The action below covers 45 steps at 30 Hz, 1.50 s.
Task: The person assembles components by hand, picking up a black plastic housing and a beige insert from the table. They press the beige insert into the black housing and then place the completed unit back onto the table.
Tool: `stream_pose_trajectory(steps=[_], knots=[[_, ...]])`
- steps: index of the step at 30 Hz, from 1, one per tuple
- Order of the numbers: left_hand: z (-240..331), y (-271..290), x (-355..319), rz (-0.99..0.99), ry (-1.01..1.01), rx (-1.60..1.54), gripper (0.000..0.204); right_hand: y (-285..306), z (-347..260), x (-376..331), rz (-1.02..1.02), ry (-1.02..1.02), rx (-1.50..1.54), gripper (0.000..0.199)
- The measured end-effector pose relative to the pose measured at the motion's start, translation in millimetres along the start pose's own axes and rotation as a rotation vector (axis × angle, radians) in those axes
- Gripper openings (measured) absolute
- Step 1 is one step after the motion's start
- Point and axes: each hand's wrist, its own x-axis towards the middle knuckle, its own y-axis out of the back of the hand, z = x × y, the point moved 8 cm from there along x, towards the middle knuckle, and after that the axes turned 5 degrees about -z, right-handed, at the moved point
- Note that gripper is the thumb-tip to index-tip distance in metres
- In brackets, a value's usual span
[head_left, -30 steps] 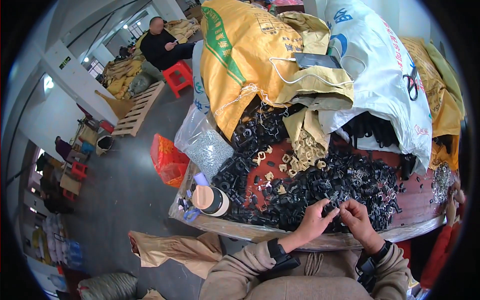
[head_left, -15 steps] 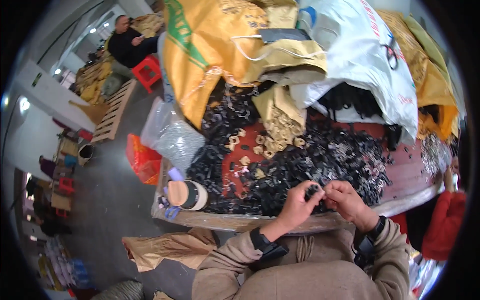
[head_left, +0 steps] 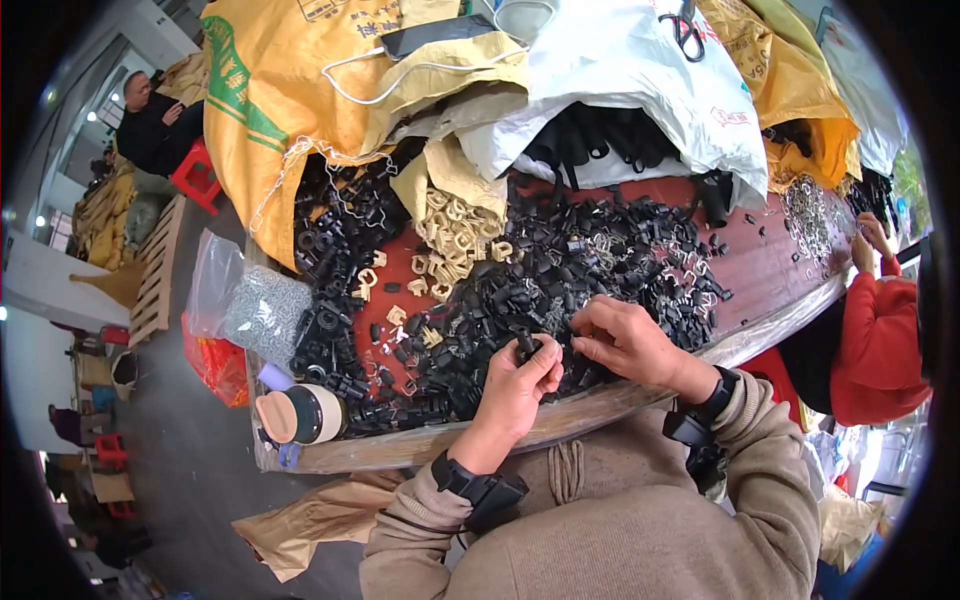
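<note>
My left hand (head_left: 515, 390) is closed around a small black plastic part (head_left: 526, 347), pinched between thumb and fingers above the table's near edge. Much of that part is hidden by the fingers. To its right, my right hand (head_left: 630, 342) hovers over the pile with fingers bent and the tips of thumb and forefinger a little apart; nothing shows between them. Under and beyond both hands spreads a heap of small black plastic parts (head_left: 590, 240), with little clear and metal bits mixed in. Beige ring-like pieces (head_left: 455, 235) spill from a tan sack behind the heap.
A lidded cup (head_left: 318, 415) stands at the left corner, beside a clear bag of small metallic pieces (head_left: 265, 312). Big yellow (head_left: 290, 80) and white sacks (head_left: 620, 90) line the back; a phone (head_left: 437, 36) lies on top. A co-worker's red sleeve (head_left: 880, 345) is at right.
My hands have moved apart: the right has drawn away from the part in my left. The view has shifted, showing more of the table's right side and a co-worker there.
</note>
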Motion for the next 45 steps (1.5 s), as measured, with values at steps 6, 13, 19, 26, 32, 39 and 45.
stream_pose_trajectory(steps=[6, 13, 19, 26, 32, 39, 45], knots=[[-1.7, -5.0, -0.5, -0.05, 0.006, 0.027, 0.013, -4.2, -23.3, -4.4, 0.003, 0.165, 0.08, 0.008], [-8.3, -5.5, -2.5, -0.088, 0.039, 0.041, 0.014, -5.9, -25.7, -8.0, 0.007, 0.175, 0.046, 0.007], [-4.6, -22.6, -8.2, -0.216, 0.109, -0.298, 0.026, -0.7, -28.6, -10.3, 0.001, 0.114, 0.039, 0.006], [-13.2, -14.7, -13.7, -0.188, 0.118, -0.163, 0.038, -2.0, -39.6, -13.3, -0.007, 0.208, -0.142, 0.009], [-17.1, -11.4, -14.8, -0.143, 0.121, -0.038, 0.037, -2.1, -54.8, -13.9, 0.007, 0.276, -0.364, 0.014], [-22.4, -7.8, -17.4, -0.135, 0.114, 0.033, 0.033, -8.4, -49.9, -12.7, -0.028, 0.262, -0.316, 0.013], [-25.2, -18.6, -22.9, -0.142, 0.142, 0.122, 0.036, -10.5, -39.1, -17.0, -0.064, 0.176, -0.29, 0.011]])
